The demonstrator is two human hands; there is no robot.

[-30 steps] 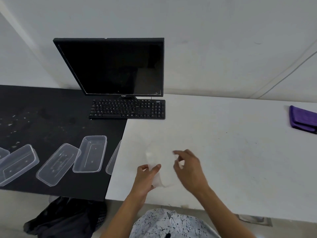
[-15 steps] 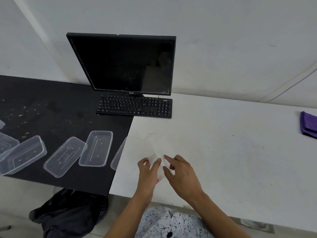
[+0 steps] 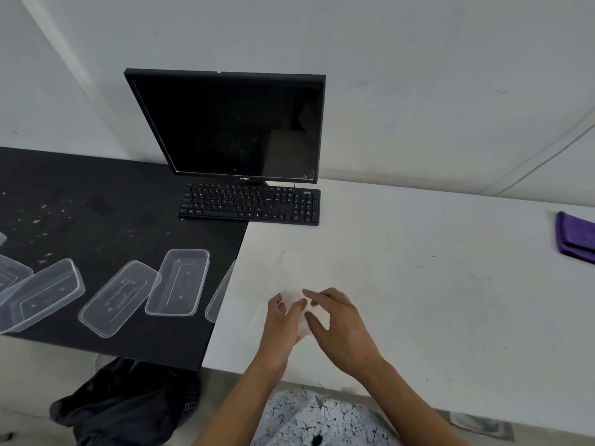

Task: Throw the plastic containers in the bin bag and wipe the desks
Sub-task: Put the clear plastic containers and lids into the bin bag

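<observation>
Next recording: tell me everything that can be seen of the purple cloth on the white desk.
The purple cloth looks like soft fabric, folded into flat layers with a rounded fold along its left side. It lies near the far right of the white desk. The frame's right edge cuts it off, so its full outline is hidden. Only the desk touches it; nothing rests on it.

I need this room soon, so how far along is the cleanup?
Done: nothing visibly; the plastic containers lie on the speckled black desk. In hand: the left hand and right hand hold a white sheet over the white desk. Left: containers into the bin bag on the floor, then wiping both desks.
</observation>
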